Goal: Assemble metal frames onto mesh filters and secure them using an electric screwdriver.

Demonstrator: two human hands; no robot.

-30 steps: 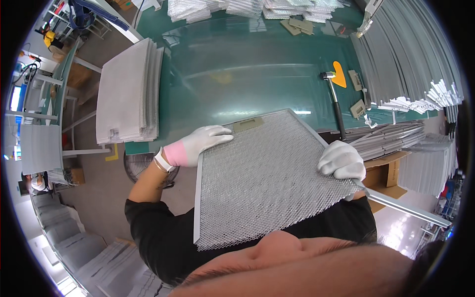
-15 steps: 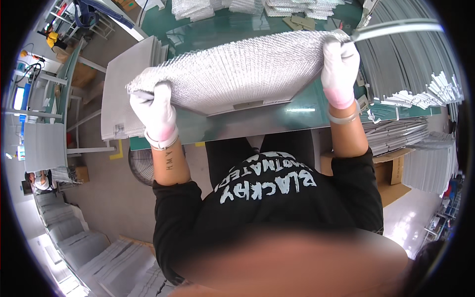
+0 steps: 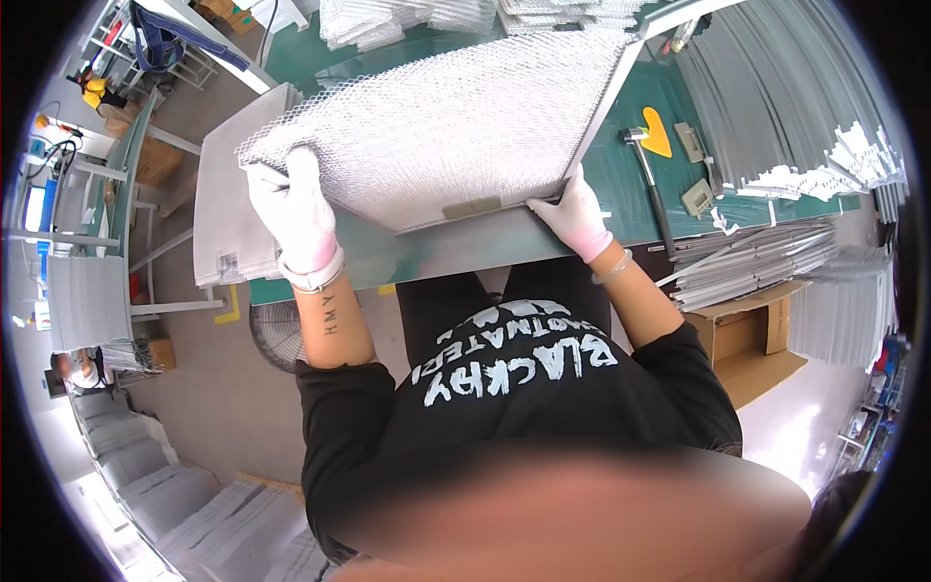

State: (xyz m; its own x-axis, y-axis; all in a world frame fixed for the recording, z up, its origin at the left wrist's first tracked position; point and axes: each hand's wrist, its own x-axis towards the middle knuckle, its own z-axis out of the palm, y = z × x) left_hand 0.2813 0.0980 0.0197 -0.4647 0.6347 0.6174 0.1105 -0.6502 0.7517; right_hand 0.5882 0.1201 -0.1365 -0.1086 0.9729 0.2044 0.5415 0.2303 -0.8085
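Observation:
A silvery metal mesh panel (image 3: 456, 126) stands tilted over the bench in front of me, its lower edge close to the bench top. My left hand (image 3: 296, 215), in a white glove, is closed on the panel's left edge. A pale metal frame strip (image 3: 603, 105) runs up the panel's right side, and a second strip leads off from its upper corner. My gloved right hand (image 3: 574, 217) grips the lower right corner, where strip and mesh meet; its thumb points left and its fingertips are partly hidden. A tan label-like patch (image 3: 471, 207) sits on the panel's lower edge.
On the green bench (image 3: 635, 209) to the right lie a hammer (image 3: 656, 189), a yellow heart-shaped piece (image 3: 657, 134) and small grey devices (image 3: 696, 198). Long metal strips (image 3: 776, 97) are stacked beyond. Flat panels (image 3: 228, 209) lie left; mesh piles (image 3: 572, 12) sit behind.
My right hand has moved down from the panel's upper right corner to its lower right corner. The frame strip now lies along the right side. My left hand keeps its hold.

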